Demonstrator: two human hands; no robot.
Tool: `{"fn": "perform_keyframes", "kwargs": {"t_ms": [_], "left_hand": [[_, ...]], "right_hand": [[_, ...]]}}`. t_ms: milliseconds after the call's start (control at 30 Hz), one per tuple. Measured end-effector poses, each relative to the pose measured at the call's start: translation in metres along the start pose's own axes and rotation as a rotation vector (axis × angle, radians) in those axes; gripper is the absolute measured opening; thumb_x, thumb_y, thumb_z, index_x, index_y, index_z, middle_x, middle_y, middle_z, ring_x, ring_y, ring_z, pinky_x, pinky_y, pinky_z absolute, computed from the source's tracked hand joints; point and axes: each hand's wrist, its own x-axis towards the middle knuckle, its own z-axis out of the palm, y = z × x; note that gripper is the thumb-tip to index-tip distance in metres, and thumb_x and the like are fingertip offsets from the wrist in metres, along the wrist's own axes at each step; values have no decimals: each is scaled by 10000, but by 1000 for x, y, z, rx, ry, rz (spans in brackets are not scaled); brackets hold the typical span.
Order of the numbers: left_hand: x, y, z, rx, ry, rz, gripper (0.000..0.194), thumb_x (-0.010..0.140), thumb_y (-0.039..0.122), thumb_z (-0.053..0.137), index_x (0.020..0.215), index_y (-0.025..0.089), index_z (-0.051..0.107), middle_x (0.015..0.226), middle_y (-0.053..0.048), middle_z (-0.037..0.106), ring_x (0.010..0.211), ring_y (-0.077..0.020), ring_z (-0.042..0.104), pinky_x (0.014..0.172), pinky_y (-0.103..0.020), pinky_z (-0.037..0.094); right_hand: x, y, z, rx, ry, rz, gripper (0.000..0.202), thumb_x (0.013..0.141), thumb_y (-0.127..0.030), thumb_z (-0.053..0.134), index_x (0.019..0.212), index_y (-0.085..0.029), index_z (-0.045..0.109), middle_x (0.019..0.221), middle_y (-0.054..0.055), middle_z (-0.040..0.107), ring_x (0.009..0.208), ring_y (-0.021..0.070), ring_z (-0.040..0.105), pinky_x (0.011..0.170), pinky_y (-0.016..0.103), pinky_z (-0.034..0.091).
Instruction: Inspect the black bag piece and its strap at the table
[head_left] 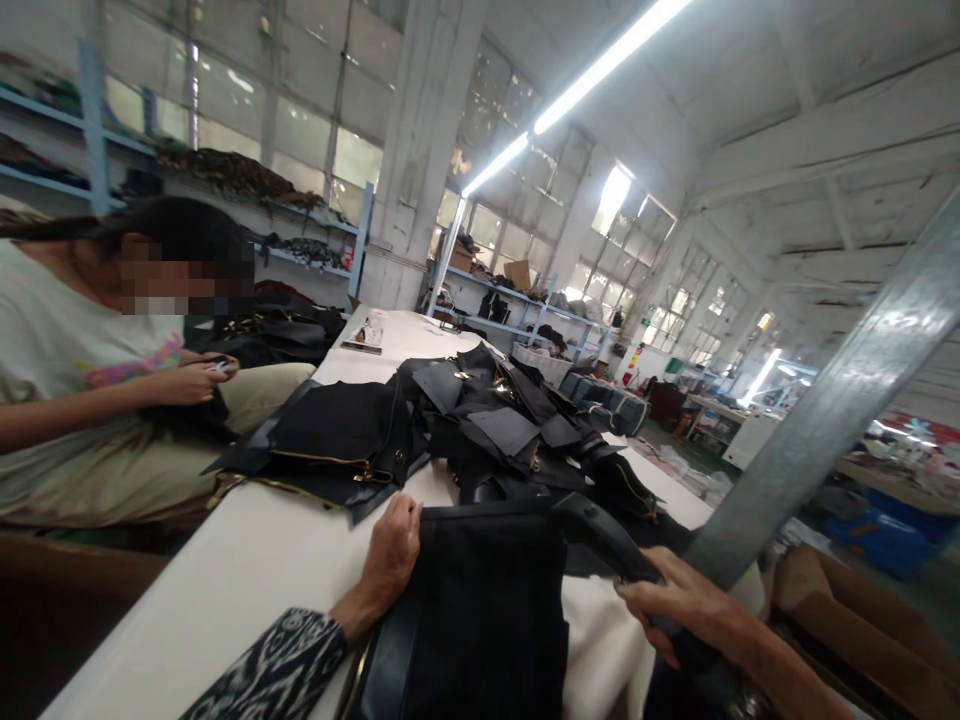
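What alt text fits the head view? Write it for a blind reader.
Two hands, left hand and right hand, grip a black bag on a white table. Behind it lies a pile of black pieces; a seated person works at left.

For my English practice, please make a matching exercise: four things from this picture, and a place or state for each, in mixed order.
Things:
1. left hand
2. right hand
3. pile of black pieces
4. co-worker's hands

Places:
a. middle of the white table
b. grips the bag strap
c. far left, beside the table
d. on the black bag, top edge

Pairs: 1-d, 2-b, 3-a, 4-c
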Motion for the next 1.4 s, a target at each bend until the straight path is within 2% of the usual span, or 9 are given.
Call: {"fn": "perform_keyframes", "kwargs": {"t_ms": [233,400,467,633,700,867,1033,1233,1400], "left_hand": [[17,-5,-21,-48,27,104,212,908,245,317,725,215,420,696,-4,475,640,-166,525,636,-296,429],[18,2,-25,-68,21,162,214,909,238,314,730,211,429,697,0,482,635,-162,537,623,-292,441],[18,2,-25,-61,17,180,214,912,233,312,733,209,426,697,-4,481,636,-165,536,616,-293,442],[15,-2,-21,-55,-4,176,202,914,225,316,743,207,422,701,-9,476,642,-166,524,624,-296,443],[13,-3,-18,-45,-4,177,202,913,230,317,744,208,424,702,-11,478,646,-169,524,628,-299,444],[9,-3,-15,-19,-13,155,198,909,243,317,747,210,426,715,-19,482,672,-181,530,649,-312,440],[2,6,-16,9,-37,168,203,906,230,310,728,218,407,701,-12,478,656,-175,523,637,-302,438],[0,23,-23,41,-4,227,209,908,229,309,723,219,406,686,-10,477,629,-171,514,604,-294,429],[49,61,-36,47,-30,336,244,920,244,310,728,184,448,709,-19,461,641,-156,487,603,-273,411]], "right_hand": [[-10,-3,-7,-262,-1,-8,487,754,-387,508,1117,-91,377,534,-57,511,419,115,494,375,201,396],[-5,-6,-4,-489,-57,-31,446,744,-325,500,1137,-122,444,903,58,563,535,129,560,428,218,450],[-1,-6,-6,-522,-57,-46,412,746,-309,509,1117,-133,477,926,57,553,572,137,582,453,208,460],[8,-3,-6,-422,-103,-10,414,745,-294,516,1116,-123,448,729,-8,521,479,121,540,404,206,425],[12,-3,-3,-359,-89,-34,368,726,-285,553,1050,-132,469,752,-7,518,479,109,531,392,196,410],[9,-6,-2,-105,-130,-77,252,782,-388,532,865,-154,488,498,-66,450,382,85,416,366,194,366],[-24,-3,-18,85,-60,-105,370,791,-501,542,646,-172,456,423,-59,416,366,79,395,368,191,344],[-89,14,-17,64,55,-18,412,731,-596,561,674,-194,489,444,-47,433,350,93,386,372,221,344],[-125,35,-11,-9,140,61,419,693,-634,567,764,-222,583,446,-6,500,387,155,468,419,264,402]]}}
